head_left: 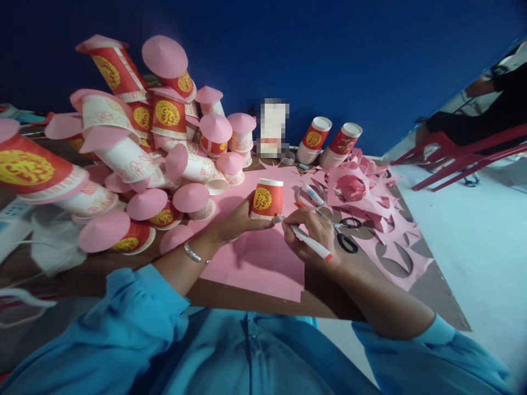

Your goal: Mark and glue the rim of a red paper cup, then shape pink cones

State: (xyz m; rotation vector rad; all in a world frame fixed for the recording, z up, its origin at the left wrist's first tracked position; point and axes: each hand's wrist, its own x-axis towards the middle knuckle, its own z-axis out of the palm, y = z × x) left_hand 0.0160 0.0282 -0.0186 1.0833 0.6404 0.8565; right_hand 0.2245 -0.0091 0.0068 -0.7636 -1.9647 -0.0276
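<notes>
centre of frame: left hand [244,220] grasping red cup [269,200], right hand [316,231] pinching white pen [309,242]; tip pointing toward left thumb, slipping grip possibly causing stray mark.

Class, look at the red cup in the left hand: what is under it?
Below the red cup, pink paper lies on the brown table. The cup and left hand cover part of that paper; anything lying there, and the cup's underside, cannot be seen.

no text I can read from my feed, a yellow round emblem [262,199] on the red-and-white paper cup [269,198], its character-like strokes too blurred for me
</notes>
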